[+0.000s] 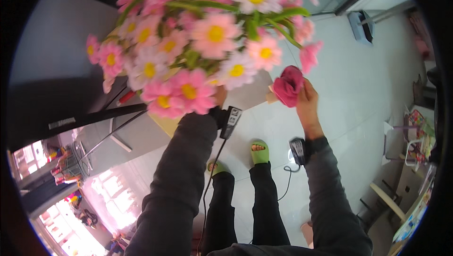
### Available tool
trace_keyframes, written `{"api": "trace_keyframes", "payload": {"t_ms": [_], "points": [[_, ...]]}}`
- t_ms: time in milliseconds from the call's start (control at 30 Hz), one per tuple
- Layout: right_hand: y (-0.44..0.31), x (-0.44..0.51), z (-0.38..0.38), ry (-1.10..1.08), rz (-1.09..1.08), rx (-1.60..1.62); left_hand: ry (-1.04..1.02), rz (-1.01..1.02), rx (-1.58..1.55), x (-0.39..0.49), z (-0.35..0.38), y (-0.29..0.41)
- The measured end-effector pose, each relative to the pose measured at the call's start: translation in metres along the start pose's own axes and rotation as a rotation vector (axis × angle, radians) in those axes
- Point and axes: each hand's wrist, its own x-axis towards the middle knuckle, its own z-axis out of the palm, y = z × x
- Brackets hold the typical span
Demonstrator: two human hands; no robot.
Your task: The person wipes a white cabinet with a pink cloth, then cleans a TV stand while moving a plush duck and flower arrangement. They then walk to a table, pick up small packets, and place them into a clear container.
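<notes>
A large bunch of artificial flowers [216, 34], pink, peach and white with yellow centres and fuzzy green leaves, fills the upper middle of the view, close to the camera. My left hand [221, 96] is mostly hidden behind its lower blooms, so its grip does not show. On the right, my right hand [308, 102] grips a crumpled dark pink cloth [288, 86] between thumb and fingers. Just left of the cloth, a small beige piece [271, 96] shows in part. Each wrist wears a black strap with a cabled device.
A large black-framed screen [53, 61] stands at the left, with a red-handled object [126, 97] near its lower edge. On the pale tiled floor [339, 89] are a blue-grey bin [359, 25] at upper right and my green slippers [260, 153]. A small metal-framed chair [403, 142] stands at right.
</notes>
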Motion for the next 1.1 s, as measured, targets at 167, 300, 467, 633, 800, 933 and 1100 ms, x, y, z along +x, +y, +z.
{"api": "trace_keyframes", "payload": {"t_ms": [167, 300, 467, 633, 800, 933, 1100], "points": [[-0.038, -0.039, 0.016, -0.136, 0.05, 0.22, -0.009, 0.027, -0.033, 0.001, 0.011, 0.005], [0.012, -0.03, 0.078, -0.349, -0.715, -0.96, -0.043, 0.047, -0.103, -0.003, 0.008, 0.003], [0.053, -0.059, 0.134, -0.44, -0.509, -0.899, 0.176, 0.173, -0.161, -0.027, -0.036, -0.038], [0.052, -0.085, 0.191, -0.53, -0.605, -1.037, 0.768, -0.044, 0.176, -0.035, -0.119, -0.095], [0.051, -0.082, 0.204, -0.594, -0.461, -1.128, 0.782, -0.217, -0.045, 0.004, -0.141, -0.111], [0.05, -0.082, 0.2, -0.593, -0.511, -1.098, 0.615, -0.05, -0.393, 0.024, -0.143, -0.13], [0.049, -0.081, 0.199, -0.582, -0.569, -1.074, 0.644, -0.01, -0.006, 0.022, -0.14, -0.142]]}}
